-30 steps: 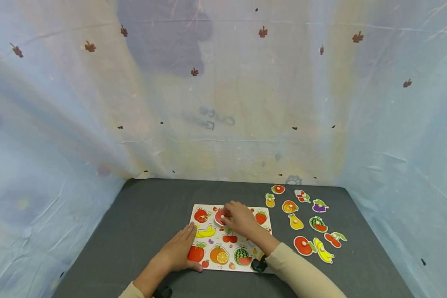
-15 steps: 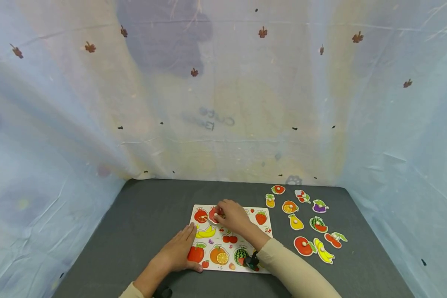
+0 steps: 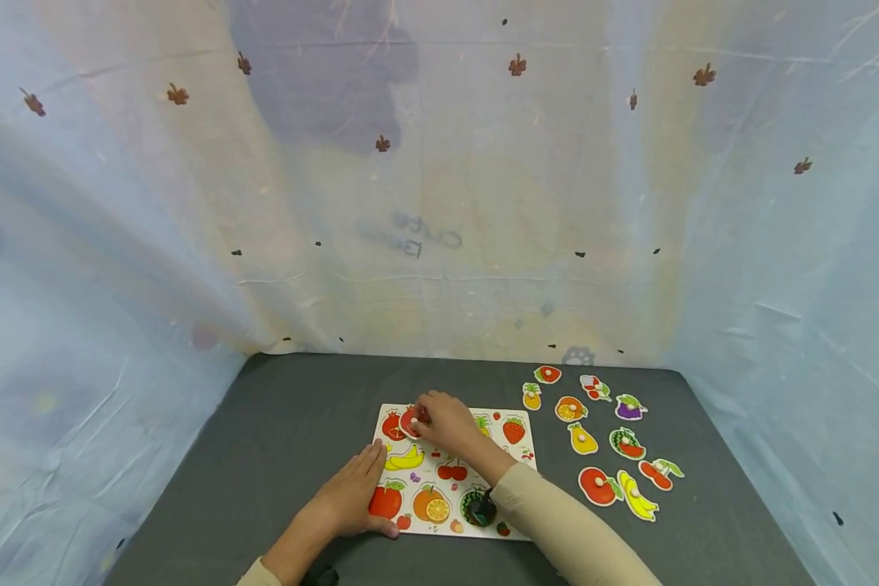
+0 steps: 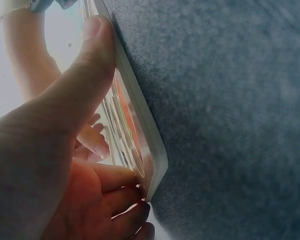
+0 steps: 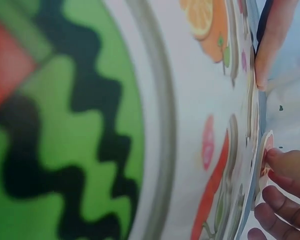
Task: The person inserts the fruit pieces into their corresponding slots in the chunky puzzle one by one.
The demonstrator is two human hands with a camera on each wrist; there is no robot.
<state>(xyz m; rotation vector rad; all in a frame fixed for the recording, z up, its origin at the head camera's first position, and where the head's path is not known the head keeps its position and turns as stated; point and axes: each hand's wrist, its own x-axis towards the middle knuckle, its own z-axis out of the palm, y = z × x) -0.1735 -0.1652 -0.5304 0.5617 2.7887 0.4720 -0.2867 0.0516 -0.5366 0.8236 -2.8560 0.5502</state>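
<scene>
A white wooden fruit puzzle board [image 3: 429, 468] lies on the dark table. My left hand [image 3: 346, 492] rests along its left edge, fingers stretched out and thumb at the front edge. The left wrist view shows this thumb [image 4: 82, 70] against the board's side [image 4: 140, 105]. With thumb and fingers my right hand [image 3: 445, 423] pinches a red pomegranate puzzle piece [image 3: 408, 423] by its knob. This piece partly covers the printed pomegranate [image 3: 391, 426] at the board's far left corner. In the right wrist view the piece [image 5: 265, 160] stands tilted in the fingertips.
Several loose pieces lie right of the board, among them a pear [image 3: 582, 439], a watermelon [image 3: 627, 443], bananas [image 3: 636, 496], an eggplant [image 3: 630, 408] and a pineapple [image 3: 531, 396]. A patterned curtain [image 3: 439, 203] hangs behind and beside the table.
My right hand has moved left across the board's far side with the pomegranate piece, from beside the printed pomegranate to partly over it. The left hand has stayed in place.
</scene>
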